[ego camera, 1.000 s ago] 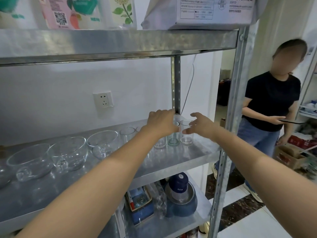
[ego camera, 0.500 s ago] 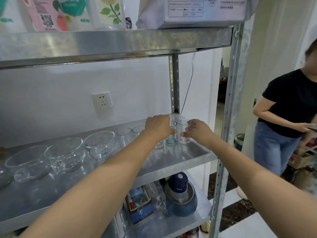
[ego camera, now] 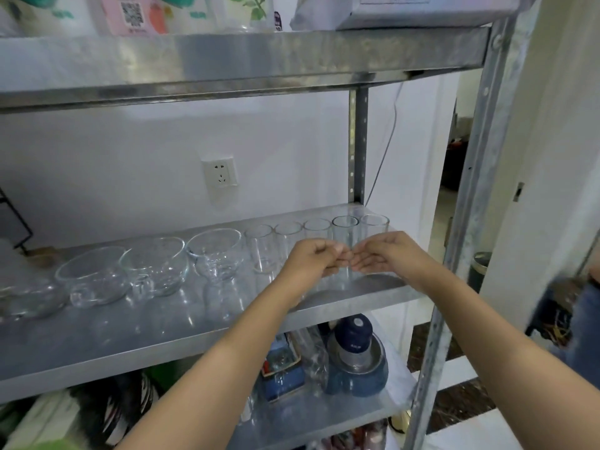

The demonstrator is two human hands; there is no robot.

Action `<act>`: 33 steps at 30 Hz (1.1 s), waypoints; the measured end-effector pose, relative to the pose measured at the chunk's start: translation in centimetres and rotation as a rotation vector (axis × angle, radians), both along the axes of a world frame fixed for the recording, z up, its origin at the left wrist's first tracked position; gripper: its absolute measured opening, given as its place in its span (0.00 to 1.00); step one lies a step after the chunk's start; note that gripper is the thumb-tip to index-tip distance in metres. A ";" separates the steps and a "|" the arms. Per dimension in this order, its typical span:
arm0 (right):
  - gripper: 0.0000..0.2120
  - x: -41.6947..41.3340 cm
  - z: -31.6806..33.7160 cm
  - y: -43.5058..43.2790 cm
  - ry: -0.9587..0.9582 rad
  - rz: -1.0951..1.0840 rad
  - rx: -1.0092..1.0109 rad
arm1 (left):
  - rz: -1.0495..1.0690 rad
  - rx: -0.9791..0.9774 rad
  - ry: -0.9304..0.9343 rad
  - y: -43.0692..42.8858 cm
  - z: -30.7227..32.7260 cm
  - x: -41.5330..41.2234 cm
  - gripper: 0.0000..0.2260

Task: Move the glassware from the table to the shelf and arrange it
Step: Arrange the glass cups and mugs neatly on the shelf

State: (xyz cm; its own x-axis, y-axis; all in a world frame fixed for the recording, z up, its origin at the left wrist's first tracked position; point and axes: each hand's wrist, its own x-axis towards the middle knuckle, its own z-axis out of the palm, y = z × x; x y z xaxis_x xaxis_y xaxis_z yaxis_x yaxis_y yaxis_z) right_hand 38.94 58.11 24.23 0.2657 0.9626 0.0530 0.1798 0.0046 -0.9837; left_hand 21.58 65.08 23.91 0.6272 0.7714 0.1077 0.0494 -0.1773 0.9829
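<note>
Several clear tumblers [ego camera: 259, 246] stand in a row along the back right of the middle metal shelf [ego camera: 156, 339]. To their left sit three handled glass bowls [ego camera: 154, 269], and a further one is cut off at the left edge. My left hand [ego camera: 310, 259] has its fingers curled and is level with the row's right end. My right hand [ego camera: 388, 253] is loosely spread with the palm turned left. The fingertips of both hands meet in front of one tumbler [ego camera: 344, 230], second from the right. Neither hand wraps around it, and I cannot see whether they touch it.
The top shelf [ego camera: 259, 60] carries printed packs and a white box. A blue appliance [ego camera: 355, 355] and small boxes fill the lower shelf. The front right post [ego camera: 454, 254] stands beside my right arm. A person [ego camera: 581, 323] is at the right edge. A wall socket [ego camera: 220, 173] is behind.
Both hands have drawn back from the tumblers toward the shelf front, and their fingertips now meet. My view has swung left, so the person has slid almost out of frame.
</note>
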 end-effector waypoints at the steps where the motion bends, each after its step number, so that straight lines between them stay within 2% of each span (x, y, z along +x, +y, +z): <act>1: 0.10 0.2 -0.1 0.3 0.021 0.005 -0.011 | -0.007 -0.056 -0.012 0.3 -0.3 0.4 0.09; 8: 0.09 1.5 -0.6 1.9 0.118 0.036 -0.012 | 0.067 -0.139 -0.077 1.7 -1.5 2.0 0.10; 15: 0.10 1.8 -1.4 2.5 0.112 0.067 -0.001 | 0.086 -0.153 -0.134 2.1 -1.9 1.9 0.10; 25: 0.11 1.7 -1.0 2.4 0.105 0.081 0.006 | 0.066 -0.126 -0.110 2.0 -1.6 1.5 0.11; 30: 0.08 -1.3 -0.2 1.9 0.109 0.073 0.109 | 0.128 -0.057 -0.122 0.3 -0.3 -2.9 0.09; 33: 0.08 -5.4 0.1 2.9 0.097 0.184 0.136 | 0.162 0.035 -0.101 -1.5 -0.3 -7.1 0.07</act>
State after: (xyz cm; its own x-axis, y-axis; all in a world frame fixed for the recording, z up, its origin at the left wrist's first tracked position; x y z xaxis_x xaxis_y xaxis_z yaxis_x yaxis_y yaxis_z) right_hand 33.53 60.98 24.33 0.0965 0.9810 0.1684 0.0687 0.1622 -0.9844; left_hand 14.45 63.54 23.60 0.4795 0.8562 0.1924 -0.0186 -0.2093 0.9777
